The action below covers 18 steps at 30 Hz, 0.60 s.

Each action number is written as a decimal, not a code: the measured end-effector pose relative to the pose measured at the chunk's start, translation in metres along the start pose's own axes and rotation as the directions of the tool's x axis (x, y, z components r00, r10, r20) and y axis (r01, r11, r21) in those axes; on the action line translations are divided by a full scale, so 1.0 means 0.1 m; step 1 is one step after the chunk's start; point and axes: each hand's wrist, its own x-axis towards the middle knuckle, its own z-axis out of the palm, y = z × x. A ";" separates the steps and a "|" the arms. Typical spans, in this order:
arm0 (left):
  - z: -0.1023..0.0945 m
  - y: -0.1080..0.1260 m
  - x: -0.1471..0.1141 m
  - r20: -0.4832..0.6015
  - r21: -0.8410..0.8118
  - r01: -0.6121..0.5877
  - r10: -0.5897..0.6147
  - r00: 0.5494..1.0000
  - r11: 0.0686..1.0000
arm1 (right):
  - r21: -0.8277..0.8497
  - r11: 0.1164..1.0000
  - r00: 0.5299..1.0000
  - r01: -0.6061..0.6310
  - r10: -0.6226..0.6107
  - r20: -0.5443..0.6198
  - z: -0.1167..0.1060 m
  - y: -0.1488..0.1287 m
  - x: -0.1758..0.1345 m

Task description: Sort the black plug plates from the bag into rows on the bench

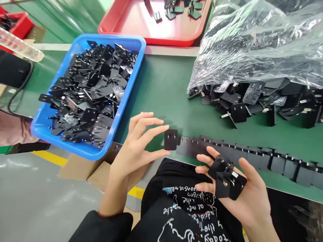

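The green table [164, 90] fills most of my feed. A clear plastic bag [252, 50] lies at upper right, with loose black pieces [238, 112] bunched along its near edge. I see a blue tray [125, 98] heaped with similar pieces on the left and a red tray [141, 20] holding a few beyond it. A row of black pieces [252, 157] runs along the near edge, prongs up.

I read the right hand [248, 205] as loosely curled, palm up below the row, cradling a small cluster of pieces [228, 178]; its thumb stands away from them.

On the left hand [136, 144], thumb and fingers form a wide C, tips at the upper and lower corners of the end piece [171, 139], beside the row's left end. I can't tell whether they grip it. That forearm rises from below, palm turned toward the row.
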 end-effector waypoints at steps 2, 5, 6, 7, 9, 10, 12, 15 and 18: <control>-0.10 0.11 0.08 -0.052 0.014 -0.056 0.057 0.997 0.998 | -0.014 1.000 1.000 0.020 -0.020 0.016 0.01 0.01 -0.04; -0.16 0.32 0.20 -0.086 -0.021 -0.132 0.130 0.988 0.991 | -0.025 0.999 0.998 0.048 -0.047 0.036 0.02 0.02 -0.13; -0.15 0.39 0.23 -0.092 -0.038 -0.155 0.151 0.984 0.987 | -0.028 0.998 0.997 0.060 -0.059 0.040 0.02 0.02 -0.16; -0.14 0.46 0.26 -0.095 -0.058 -0.178 0.172 0.980 0.982 | -0.031 0.997 0.996 0.077 -0.075 0.043 0.01 0.01 -0.20; -0.09 0.59 0.32 -0.095 -0.111 -0.229 0.219 0.971 0.967 | -0.037 0.993 0.993 0.112 -0.110 0.037 -0.02 0.00 -0.26; -0.06 0.65 0.35 -0.097 -0.142 -0.253 0.241 0.966 0.957 | -0.042 0.991 0.991 0.129 -0.128 0.032 -0.03 0.00 -0.29; 0.01 0.75 0.39 -0.112 -0.201 -0.292 0.274 0.955 0.935 | -0.051 0.987 0.988 0.155 -0.155 0.018 -0.06 -0.01 -0.35; 0.13 0.87 0.45 -0.132 -0.264 -0.340 0.316 0.940 0.902 | -0.052 0.982 0.983 0.184 -0.185 -0.011 -0.09 -0.02 -0.42; 0.21 0.96 0.48 -0.112 -0.317 -0.371 0.354 0.928 0.873 | -0.054 0.979 0.979 0.196 -0.199 -0.044 -0.11 -0.01 -0.48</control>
